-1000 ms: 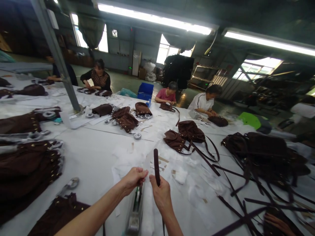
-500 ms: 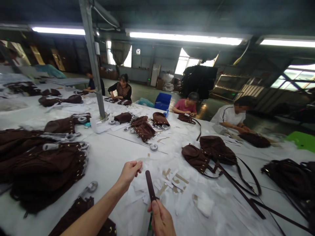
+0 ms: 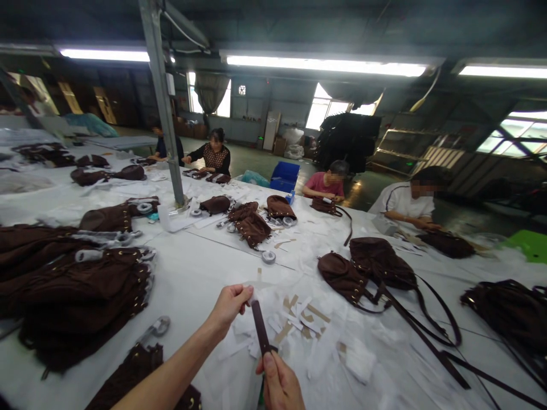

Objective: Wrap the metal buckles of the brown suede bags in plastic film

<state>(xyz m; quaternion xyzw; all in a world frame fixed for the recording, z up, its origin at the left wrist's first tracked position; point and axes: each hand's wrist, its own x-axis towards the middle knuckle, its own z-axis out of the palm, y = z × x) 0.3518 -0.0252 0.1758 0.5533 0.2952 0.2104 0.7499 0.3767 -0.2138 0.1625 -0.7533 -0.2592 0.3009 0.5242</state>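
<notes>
My right hand [image 3: 280,380] grips a dark brown leather strap [image 3: 260,327] near its lower end, with the thumb on top. The strap points up and away from me, its far end free of the right hand. Something small and green shows under the right hand, mostly hidden. Close to the strap's far end, my left hand [image 3: 233,304] is closed in a pinch. What its fingertips hold, perhaps a thin whitish piece, I cannot make out. Below them lie white and tan paper scraps [image 3: 305,319] on the white-covered table [image 3: 205,256].
Brown drawstring-style bags [image 3: 89,302] are piled at left. More bags with long straps [image 3: 380,262] lie at right. A grey post [image 3: 164,114] rises from the table. Several people work along the far side, near a blue bin [image 3: 284,176].
My left hand has moved slightly right and down, coming closer to the strap's far end. The right hand keeps its grip on the strap in nearly the same place.
</notes>
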